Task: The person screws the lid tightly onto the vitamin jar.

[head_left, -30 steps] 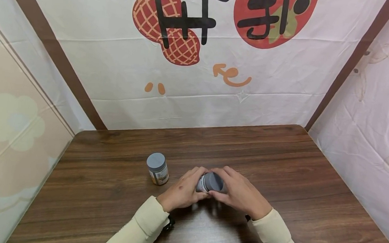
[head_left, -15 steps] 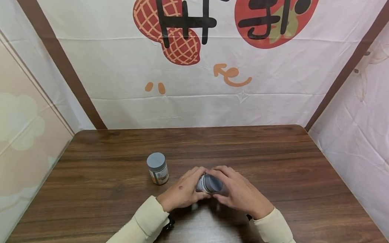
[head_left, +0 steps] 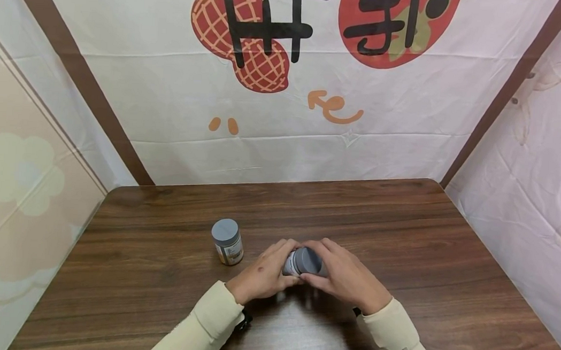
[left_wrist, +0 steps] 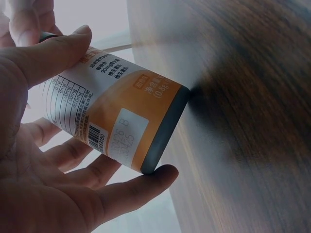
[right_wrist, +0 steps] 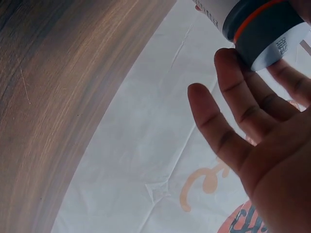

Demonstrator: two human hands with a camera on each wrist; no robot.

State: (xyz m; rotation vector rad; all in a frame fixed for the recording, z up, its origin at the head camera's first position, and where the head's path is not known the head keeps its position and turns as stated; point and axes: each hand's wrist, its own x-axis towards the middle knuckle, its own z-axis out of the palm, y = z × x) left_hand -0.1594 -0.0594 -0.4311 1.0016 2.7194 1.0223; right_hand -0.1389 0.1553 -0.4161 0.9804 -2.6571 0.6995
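Observation:
A supplement jar (left_wrist: 104, 97) with a white and orange label is tilted over the table, its lower rim near the wood in the left wrist view. My left hand (head_left: 266, 270) grips the jar's body, thumb on one side and fingers on the other. On the dark grey screw lid (head_left: 310, 261) my right hand (head_left: 353, 280) holds on with thumb and fingertips. An orange-red ring (right_wrist: 255, 18) shows between the lid and the dark band below it in the right wrist view. Whether the lid is loose cannot be told.
A second jar (head_left: 228, 244) with a grey lid stands upright on the wooden table (head_left: 158, 274), left of my hands. Printed white cloth (head_left: 281, 159) hangs behind the table and along both sides.
My right hand's fingers shifted round the lid half a second ago and are now back near their earlier position. My left hand and the standing jar have stayed in place.

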